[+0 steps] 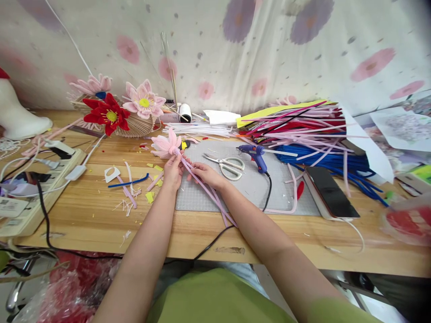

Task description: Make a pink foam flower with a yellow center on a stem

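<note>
A pink pipe-cleaner flower (165, 144) points away from me, its long pink stems (213, 193) trailing back toward the table's front edge. My left hand (173, 172) is closed around the stems just below the petals. Close beside it, my right hand (204, 174) has its fingers closed on the same stems a little lower down. Both hands are over the left part of a grey cutting mat (198, 204). To the right of my right hand lie white-handled scissors (229, 166), and beyond them a purple glue gun (256, 157) with a glue stick in its back.
Finished flowers, one red (109, 115) and some pink, stand at back left. Bundles of pipe cleaners (296, 125) fill the back right. A phone (332, 190) lies right of the mat, a power strip (43, 184) far left. A black cable (215, 237) crosses the front edge.
</note>
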Action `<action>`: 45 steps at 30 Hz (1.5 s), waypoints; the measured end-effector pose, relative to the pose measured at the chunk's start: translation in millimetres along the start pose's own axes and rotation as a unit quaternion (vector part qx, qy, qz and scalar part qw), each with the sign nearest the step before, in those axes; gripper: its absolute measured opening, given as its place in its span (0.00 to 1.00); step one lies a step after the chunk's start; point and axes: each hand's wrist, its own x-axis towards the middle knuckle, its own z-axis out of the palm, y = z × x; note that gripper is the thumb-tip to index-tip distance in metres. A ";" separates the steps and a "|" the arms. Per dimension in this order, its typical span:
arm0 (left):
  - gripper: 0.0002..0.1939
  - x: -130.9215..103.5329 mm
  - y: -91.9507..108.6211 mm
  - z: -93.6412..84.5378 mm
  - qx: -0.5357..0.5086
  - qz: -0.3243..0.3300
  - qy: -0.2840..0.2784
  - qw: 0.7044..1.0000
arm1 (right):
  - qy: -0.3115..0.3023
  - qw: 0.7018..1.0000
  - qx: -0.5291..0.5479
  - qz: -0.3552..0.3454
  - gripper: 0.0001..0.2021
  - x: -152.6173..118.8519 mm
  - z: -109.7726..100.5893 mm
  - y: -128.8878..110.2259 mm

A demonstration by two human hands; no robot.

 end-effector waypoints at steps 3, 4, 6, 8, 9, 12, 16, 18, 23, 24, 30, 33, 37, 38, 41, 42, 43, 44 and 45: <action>0.14 -0.6 1.2 0.7 0.006 -0.004 -0.009 1.000 | 0.028 0.999 -0.027 -0.025 0.11 2.5 1.0 4.8; 0.14 -0.6 1.2 0.8 0.008 -0.005 -0.009 1.000 | 0.030 0.998 -0.037 -0.027 0.12 3.3 1.2 6.4; 0.15 -0.5 1.0 0.4 0.012 -0.005 -0.008 1.000 | 0.033 0.997 -0.061 -0.026 0.13 4.2 1.4 8.1; 0.15 0.0 0.5 -0.4 0.016 -0.005 -0.004 1.000 | 0.030 0.996 -0.079 -0.027 0.12 3.6 1.0 7.2; 0.14 0.2 0.4 -0.9 0.020 -0.004 0.001 1.000 | 0.023 0.996 -0.081 -0.024 0.12 2.8 0.6 5.9; 0.10 0.5 1.0 -2.0 0.035 0.002 0.022 0.999 | -0.008 0.997 -0.075 -0.006 0.12 0.0 -1.6 0.6; 0.08 0.2 4.2 -2.5 0.036 -0.005 0.010 0.999 | -0.016 0.998 -0.062 0.030 0.11 -1.5 -5.7 -4.5; 0.10 0.2 5.7 -2.7 0.024 -0.012 -0.010 1.000 | -0.021 0.996 -0.060 0.058 0.11 -2.1 -7.7 -6.6; 0.08 -0.4 6.6 -1.9 -0.001 -0.017 -0.038 0.999 | -0.067 0.990 -0.029 0.120 0.12 -6.1 -10.9 -14.5; 0.07 -0.6 6.4 -1.5 -0.005 -0.016 -0.036 0.999 | -0.073 0.989 -0.022 0.128 0.12 -6.7 -10.9 -16.1; 0.10 -0.5 6.8 -0.2 -0.015 0.004 -0.001 1.000 | -0.086 0.987 0.001 0.134 0.13 -5.2 -8.0 -19.0; 0.12 -0.4 7.4 -0.8 -0.021 -0.012 -0.030 0.999 | -0.079 0.991 0.025 0.102 0.13 -4.0 -8.8 -17.8; 0.08 0.9 4.8 -2.3 0.003 0.012 -0.034 0.999 | -0.084 0.990 0.045 0.102 0.14 -5.5 -14.9 -16.5; 0.08 1.5 3.9 -2.8 0.008 0.019 -0.025 0.999 | -0.087 0.989 0.043 0.107 0.14 -6.7 -16.7 -16.0; 0.06 3.5 2.1 -4.5 0.019 0.024 -0.001 1.000 | -0.088 0.989 0.028 0.117 0.13 -12.1 -20.8 -14.2; 0.06 4.1 1.8 -4.8 0.025 0.025 0.004 0.999 | -0.083 0.989 0.016 0.120 0.13 -14.4 -21.6 -13.7; 0.06 4.6 1.7 -5.1 0.032 0.026 0.009 0.999 | -0.076 0.990 0.001 0.122 0.13 -16.8 -22.0 -13.2; 0.06 4.9 1.6 -5.2 0.039 0.028 0.015 0.999 | -0.068 0.990 -0.013 0.122 0.13 -19.1 -22.2 -12.8; 0.06 5.1 1.5 -5.2 0.046 0.030 0.023 0.998 | -0.059 0.991 -0.024 0.120 0.12 -21.3 -22.2 -12.5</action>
